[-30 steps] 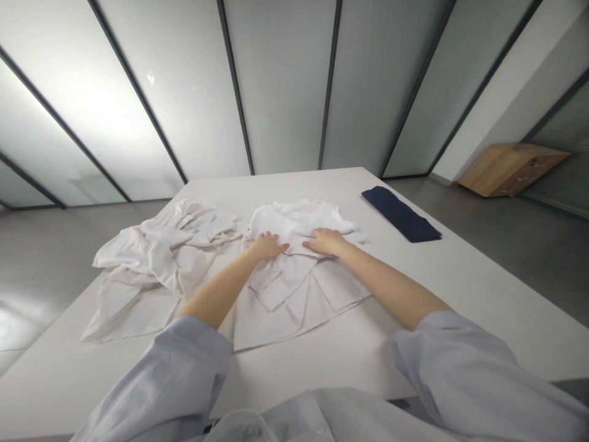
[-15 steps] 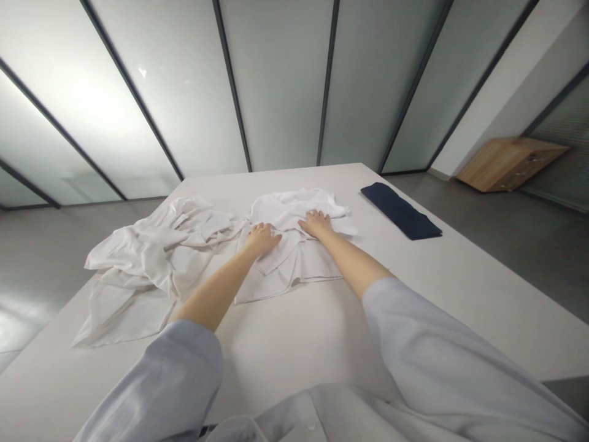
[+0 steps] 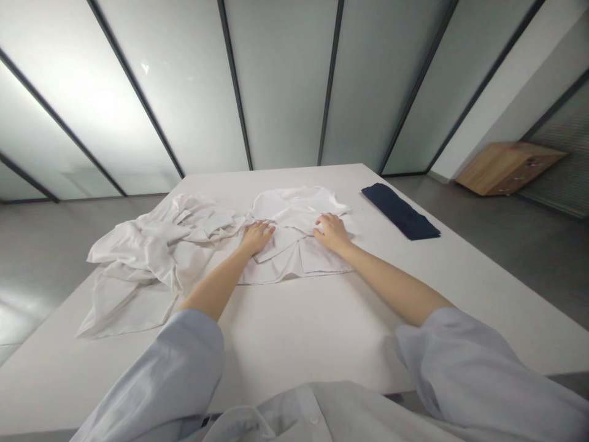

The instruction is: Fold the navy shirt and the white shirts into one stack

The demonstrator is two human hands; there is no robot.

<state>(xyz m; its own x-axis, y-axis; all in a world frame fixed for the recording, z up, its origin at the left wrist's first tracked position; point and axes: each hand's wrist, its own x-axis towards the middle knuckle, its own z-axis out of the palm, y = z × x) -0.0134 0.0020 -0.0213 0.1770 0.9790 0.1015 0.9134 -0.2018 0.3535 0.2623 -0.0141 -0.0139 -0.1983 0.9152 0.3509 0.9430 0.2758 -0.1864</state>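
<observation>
A white garment [image 3: 294, 212], probably a shirt, lies loosely spread and creased in the middle of the table, its near hem [image 3: 280, 270] towards me. On its left part rests my left hand [image 3: 257, 238], palm down with the fingers stretched out. My right hand [image 3: 333, 232] lies at the garment's right side, fingers slightly curved and thumb apart, with nothing seen in its grasp. A crumpled heap of white cloth [image 3: 156, 248] sits to the left and meets the garment's left edge.
A folded navy cloth [image 3: 400, 212] lies near the right edge of the white table [image 3: 294, 325]. Beyond the table stands a frosted glass wall [image 3: 280, 86] with dark frames. A wooden cabinet [image 3: 501, 169] is on the floor at the far right.
My right hand has slid to the right over the garment, and its elbow has swung outward. My left hand has shifted slightly left. The near hem now lies a little farther from me.
</observation>
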